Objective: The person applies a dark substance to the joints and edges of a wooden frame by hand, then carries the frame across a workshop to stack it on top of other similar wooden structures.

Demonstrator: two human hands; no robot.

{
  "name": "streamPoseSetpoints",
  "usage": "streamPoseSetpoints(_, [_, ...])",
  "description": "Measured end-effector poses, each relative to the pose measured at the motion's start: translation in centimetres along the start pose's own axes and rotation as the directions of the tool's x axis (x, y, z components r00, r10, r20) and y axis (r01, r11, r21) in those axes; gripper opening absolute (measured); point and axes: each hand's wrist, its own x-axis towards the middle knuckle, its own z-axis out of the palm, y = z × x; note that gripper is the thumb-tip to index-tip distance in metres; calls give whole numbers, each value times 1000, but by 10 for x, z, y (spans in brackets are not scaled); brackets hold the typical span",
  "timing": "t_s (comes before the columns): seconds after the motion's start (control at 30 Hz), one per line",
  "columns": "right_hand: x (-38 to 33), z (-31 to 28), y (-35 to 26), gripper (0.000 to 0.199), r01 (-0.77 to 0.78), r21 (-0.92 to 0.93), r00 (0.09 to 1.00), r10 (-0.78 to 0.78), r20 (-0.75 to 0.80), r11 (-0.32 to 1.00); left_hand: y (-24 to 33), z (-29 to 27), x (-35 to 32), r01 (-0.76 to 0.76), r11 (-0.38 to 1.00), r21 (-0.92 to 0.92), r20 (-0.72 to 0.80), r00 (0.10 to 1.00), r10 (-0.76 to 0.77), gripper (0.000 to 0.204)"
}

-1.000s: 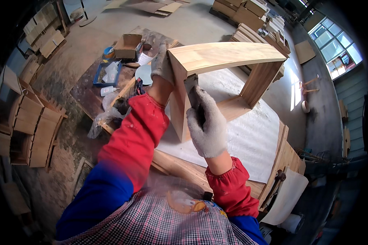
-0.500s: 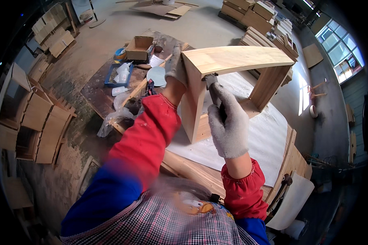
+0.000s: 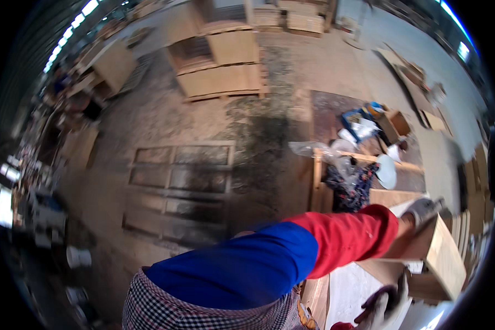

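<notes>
Two gloved hands work at a pale wooden box frame (image 3: 443,256) at the right edge of a workshop scene viewed from above. The left hand (image 3: 421,210), in a grey glove at the end of a red and blue sleeve (image 3: 291,253), rests on the frame's upper edge with its fingers curled over the wood, closed on the panel. The right hand (image 3: 388,302), in a grey glove with dark fingertips, shows at the bottom edge just below the frame, its fingers loosely bent; whether it grips anything cannot be told. The frame stands tilted between the two hands, above a white sheet (image 3: 346,291) covering the workbench. Beyond the left hand, a cluttered side table (image 3: 335,110) carries a small open cardboard box (image 3: 395,124), a blue package (image 3: 355,118), crumpled clear plastic bags (image 3: 319,151), a dark patterned cloth (image 3: 352,187) and a round white lid-like disc (image 3: 386,171). Stacked plywood cabinets (image 3: 220,60) stand on the concrete floor (image 3: 165,115) farther off, and a flat wooden lattice frame (image 3: 176,187) lies on the floor to the person's left. A white bucket (image 3: 78,257) sits near the lower left.
</notes>
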Motion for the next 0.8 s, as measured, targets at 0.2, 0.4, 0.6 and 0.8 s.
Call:
streamPoseSetpoints(0.2, [-15, 16, -1, 59, 236, -136, 945, -194, 265, 962, 29, 0, -40, -63, 483, 873, 92, 995, -37, 34])
streamPoseSetpoints(0.4, [-15, 65, 19, 57, 315, -31, 903, -290, 316, 948, 54, -83, -89, -329, 159, 931, 243, 883, 401, 24])
streamPoseSetpoints(0.6, [-8, 97, 26, 55, 334, 26, 912, -330, 243, 942, 157, -203, -302, 149, 660, 737, -120, 989, -90, 32])
streamPoseSetpoints(0.8, [-8, 164, 23, 53, 339, 67, 907, -345, 241, 938, 156, -358, -518, 447, 894, 44, -735, 621, -274, 37])
